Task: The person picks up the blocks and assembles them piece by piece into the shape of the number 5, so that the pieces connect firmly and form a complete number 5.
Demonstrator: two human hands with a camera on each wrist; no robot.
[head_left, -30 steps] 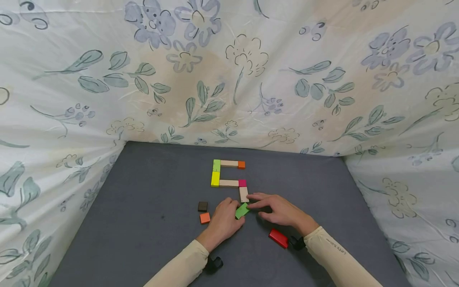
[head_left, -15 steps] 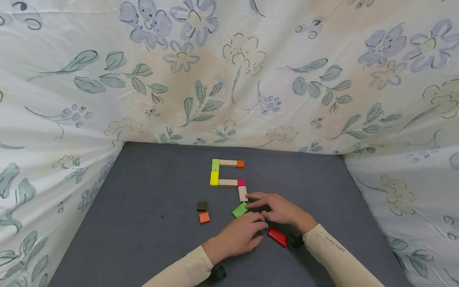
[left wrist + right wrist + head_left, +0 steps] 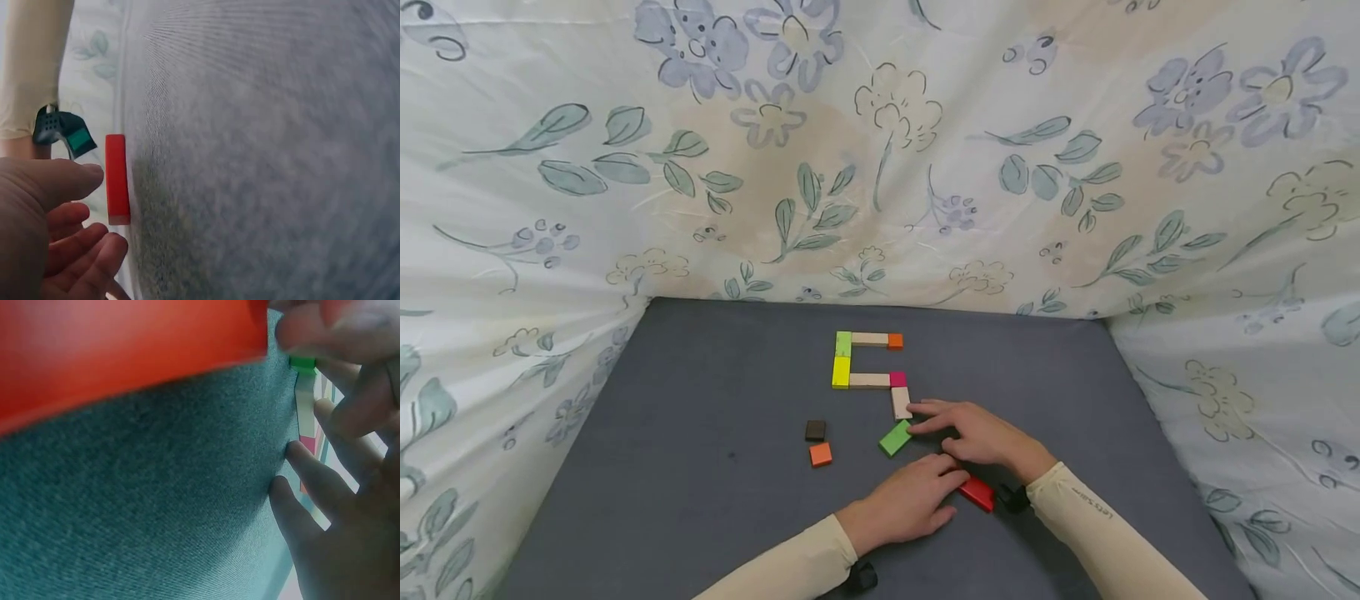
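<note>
In the head view my left hand (image 3: 904,502) reaches over the near end of a red block (image 3: 979,493), fingers loosely bent. The left wrist view shows the thumb and fingertips just beside that red block (image 3: 117,180), not closed round it. My right hand (image 3: 987,435) lies with fingers spread, its fingertips at the edges of a green block (image 3: 895,438) and a pale wooden block (image 3: 901,403). The green block sits slanted below the wooden one. In the right wrist view the red block (image 3: 119,350) looms large in the foreground, beside the right hand (image 3: 350,506).
A row of joined blocks runs behind: a magenta block (image 3: 898,379), pale planks (image 3: 869,381), a yellow block (image 3: 841,372), a lime block (image 3: 843,343) and an orange block (image 3: 895,341). Left of the hands lie a dark block (image 3: 815,430) and an orange-red block (image 3: 821,454). Floral cloth (image 3: 880,167) surrounds the grey surface.
My left hand has let go of the green block and moved right to the red block. The green block lies slightly more to the left; the right hand has stayed nearly in place.
</note>
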